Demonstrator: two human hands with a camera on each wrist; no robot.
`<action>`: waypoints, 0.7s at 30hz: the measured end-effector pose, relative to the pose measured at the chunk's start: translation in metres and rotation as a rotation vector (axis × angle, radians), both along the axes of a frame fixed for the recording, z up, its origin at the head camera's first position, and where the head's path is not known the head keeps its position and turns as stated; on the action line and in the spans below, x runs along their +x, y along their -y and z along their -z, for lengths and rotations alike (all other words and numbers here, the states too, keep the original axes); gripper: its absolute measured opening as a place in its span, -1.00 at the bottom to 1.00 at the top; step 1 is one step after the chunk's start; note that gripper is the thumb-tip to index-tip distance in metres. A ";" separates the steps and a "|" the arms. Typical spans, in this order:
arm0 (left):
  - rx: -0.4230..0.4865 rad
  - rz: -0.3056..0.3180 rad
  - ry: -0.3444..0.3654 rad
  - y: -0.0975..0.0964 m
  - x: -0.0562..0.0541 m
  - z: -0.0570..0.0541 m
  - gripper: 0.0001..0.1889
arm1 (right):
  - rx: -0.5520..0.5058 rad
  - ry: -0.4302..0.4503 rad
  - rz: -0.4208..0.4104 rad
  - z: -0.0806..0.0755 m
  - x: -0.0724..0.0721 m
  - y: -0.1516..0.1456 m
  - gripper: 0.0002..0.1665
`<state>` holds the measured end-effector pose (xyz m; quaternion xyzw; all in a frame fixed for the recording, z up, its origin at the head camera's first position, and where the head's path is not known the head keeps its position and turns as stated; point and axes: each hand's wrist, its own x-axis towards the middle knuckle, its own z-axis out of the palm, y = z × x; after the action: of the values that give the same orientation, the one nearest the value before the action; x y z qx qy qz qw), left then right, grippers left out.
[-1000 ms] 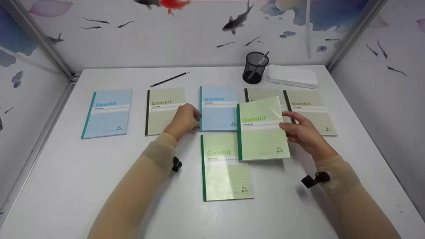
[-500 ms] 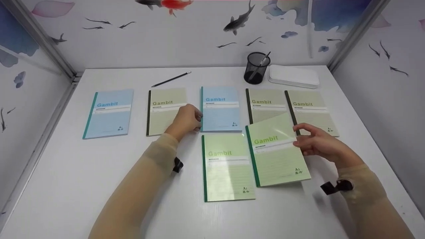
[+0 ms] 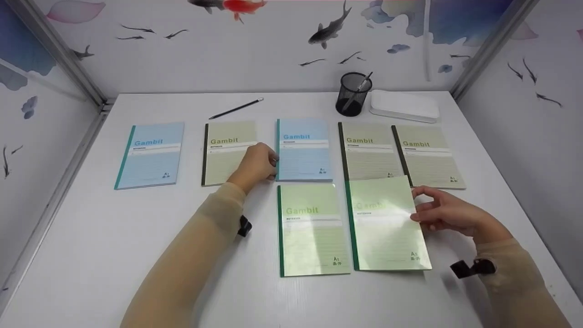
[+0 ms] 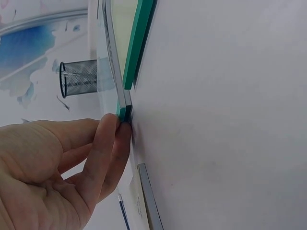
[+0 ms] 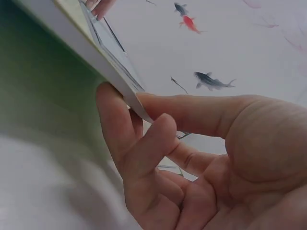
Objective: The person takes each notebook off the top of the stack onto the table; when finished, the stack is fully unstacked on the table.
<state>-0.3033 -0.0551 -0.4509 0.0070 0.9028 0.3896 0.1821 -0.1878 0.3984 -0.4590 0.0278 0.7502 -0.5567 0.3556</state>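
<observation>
My right hand (image 3: pixel 448 212) pinches the right edge of a light green notebook (image 3: pixel 387 228) with a dark green spine. In the right wrist view, the thumb lies on the cover and fingers (image 5: pixel 112 110) reach underneath, with the notebook tilted up above the table. Its upper edge overlaps an olive notebook (image 3: pixel 368 150) in the head view. Another green notebook (image 3: pixel 312 246) lies flat to its left. My left hand (image 3: pixel 256 164) is at the spine of a blue notebook (image 3: pixel 304 159), fingertips (image 4: pixel 123 132) gathered on its lower corner. That forearm passes beside a second olive notebook (image 3: pixel 223 164), partly covered by the hand.
At the far left lies a blue notebook (image 3: pixel 150 159), and at the right an olive one (image 3: pixel 430 159). Behind the row are a pencil (image 3: pixel 237 108), a black mesh pen cup (image 3: pixel 354 93) holding a pen, and a white case (image 3: pixel 404 105). Printed panels enclose the table.
My right hand has brought the green notebook down toward me and slightly right, uncovering more of the olive notebook behind and the flat green one. My left hand stays at the blue notebook.
</observation>
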 end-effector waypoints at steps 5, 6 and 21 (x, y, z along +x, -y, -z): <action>-0.004 -0.003 -0.005 0.000 0.000 0.000 -0.58 | 0.066 -0.003 -0.013 0.000 0.003 0.003 -0.46; -0.005 -0.002 -0.005 0.000 0.000 0.000 -0.58 | 0.083 -0.006 -0.015 0.000 0.003 0.003 -0.44; -0.012 -0.012 0.012 -0.001 0.002 -0.003 -0.58 | 0.424 -0.114 -0.039 -0.005 0.007 0.022 -0.39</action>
<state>-0.3013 -0.0537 -0.4477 -0.0018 0.9040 0.3853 0.1851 -0.1813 0.3767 -0.4537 0.0558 0.8698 -0.3802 0.3094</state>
